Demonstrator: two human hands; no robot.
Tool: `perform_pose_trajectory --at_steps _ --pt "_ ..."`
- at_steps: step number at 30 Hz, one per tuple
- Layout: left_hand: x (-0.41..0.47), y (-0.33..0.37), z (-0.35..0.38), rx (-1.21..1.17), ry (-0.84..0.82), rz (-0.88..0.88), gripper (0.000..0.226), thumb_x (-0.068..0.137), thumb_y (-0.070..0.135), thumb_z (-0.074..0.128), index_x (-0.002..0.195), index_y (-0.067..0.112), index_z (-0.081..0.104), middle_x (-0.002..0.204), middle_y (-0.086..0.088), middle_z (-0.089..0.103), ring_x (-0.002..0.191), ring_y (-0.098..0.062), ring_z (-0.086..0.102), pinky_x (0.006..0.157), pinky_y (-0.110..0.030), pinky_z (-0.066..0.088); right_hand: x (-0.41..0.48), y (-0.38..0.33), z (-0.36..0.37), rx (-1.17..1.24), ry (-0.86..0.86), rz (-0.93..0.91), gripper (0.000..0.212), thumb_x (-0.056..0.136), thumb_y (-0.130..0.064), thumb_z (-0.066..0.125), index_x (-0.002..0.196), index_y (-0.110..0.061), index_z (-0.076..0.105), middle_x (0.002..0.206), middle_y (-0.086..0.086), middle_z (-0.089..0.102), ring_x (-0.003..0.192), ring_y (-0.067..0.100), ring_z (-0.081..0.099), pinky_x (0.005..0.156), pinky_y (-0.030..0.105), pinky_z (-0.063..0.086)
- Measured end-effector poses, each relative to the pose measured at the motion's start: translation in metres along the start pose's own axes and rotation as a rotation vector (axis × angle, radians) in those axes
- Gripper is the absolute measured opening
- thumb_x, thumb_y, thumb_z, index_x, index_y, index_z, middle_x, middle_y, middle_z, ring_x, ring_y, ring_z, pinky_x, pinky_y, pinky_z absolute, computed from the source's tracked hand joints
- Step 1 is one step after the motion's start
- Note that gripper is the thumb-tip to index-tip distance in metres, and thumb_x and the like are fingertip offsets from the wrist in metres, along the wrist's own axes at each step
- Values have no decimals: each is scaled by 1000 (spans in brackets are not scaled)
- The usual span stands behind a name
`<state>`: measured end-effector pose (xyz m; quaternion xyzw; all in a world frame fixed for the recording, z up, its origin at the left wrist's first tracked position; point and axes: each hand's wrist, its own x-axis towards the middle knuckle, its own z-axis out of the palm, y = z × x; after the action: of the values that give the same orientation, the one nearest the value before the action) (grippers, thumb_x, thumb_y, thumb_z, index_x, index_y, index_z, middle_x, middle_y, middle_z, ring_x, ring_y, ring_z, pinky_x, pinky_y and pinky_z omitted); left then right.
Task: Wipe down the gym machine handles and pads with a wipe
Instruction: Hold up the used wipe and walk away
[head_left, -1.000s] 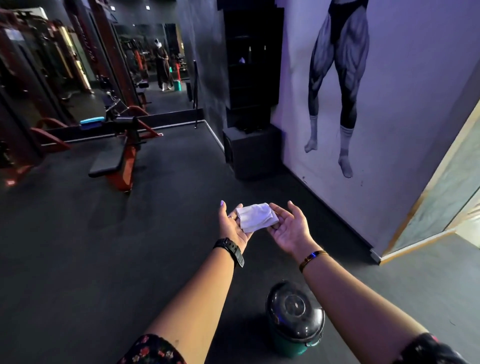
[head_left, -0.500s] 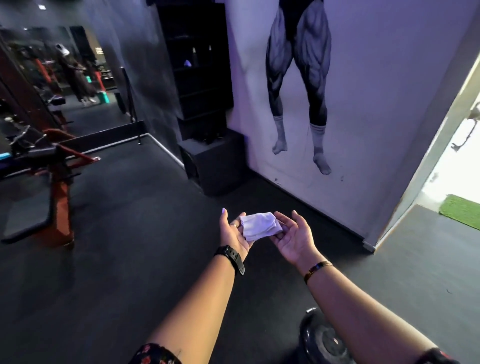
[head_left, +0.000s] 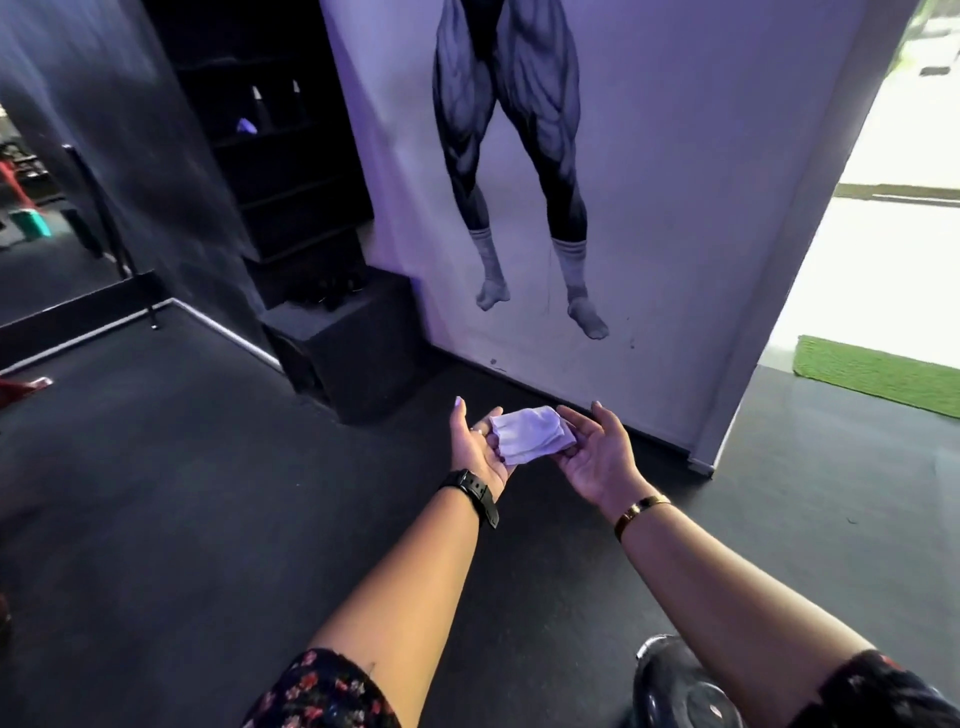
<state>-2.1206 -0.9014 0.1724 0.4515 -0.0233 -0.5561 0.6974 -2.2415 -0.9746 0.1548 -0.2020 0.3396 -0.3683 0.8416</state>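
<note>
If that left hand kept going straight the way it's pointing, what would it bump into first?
Probably the base of the wall with the painted legs. The left hand, holding the wipe, points just right of the dark box, though depth is unclear.

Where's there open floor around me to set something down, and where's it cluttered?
The widest bare floor lies left of your left arm, bordered by the black box and mirror base. A smaller patch sits right, between the wall corner and green mat. Crowded: the bin under your right arm.
</note>
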Motion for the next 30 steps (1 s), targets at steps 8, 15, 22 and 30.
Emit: perform_pose_trajectory --at_steps 8,15,22,30 --pt "72 18 50 96 -161 -109 64 93 66 31 115 13 59 105 -10 66 93 -24 64 78 -32 48 34 -42 5 69 94 -169 42 98 -39 40 102 -2 61 96 11 64 82 22 59 78 32 48" --pt "108 -6 99 232 -351 -306 63 93 65 31 116 13 58 99 -8 67 87 -22 64 68 -27 48 31 -66 -21 158 269 -404 44 98 -40 38 101 -4 63 90 12 64 78 23 60 68 31 50" --pt "116 -27 136 365 -589 -521 57 93 61 33 101 10 59 91 -10 65 63 -20 68 50 -20 52 3 -58 -41 345 434 -637 40 96 -40 39 99 -8 63 95 12 67 87 26 62 79 40 52" --pt "74 -71 138 483 -830 -788 64 93 65 27 102 10 58 96 -14 64 69 -23 66 49 -21 51 -61 -15 -57 481 683 -888 37 96 -41 42 96 -9 61 91 9 67 78 22 67 75 39 56"
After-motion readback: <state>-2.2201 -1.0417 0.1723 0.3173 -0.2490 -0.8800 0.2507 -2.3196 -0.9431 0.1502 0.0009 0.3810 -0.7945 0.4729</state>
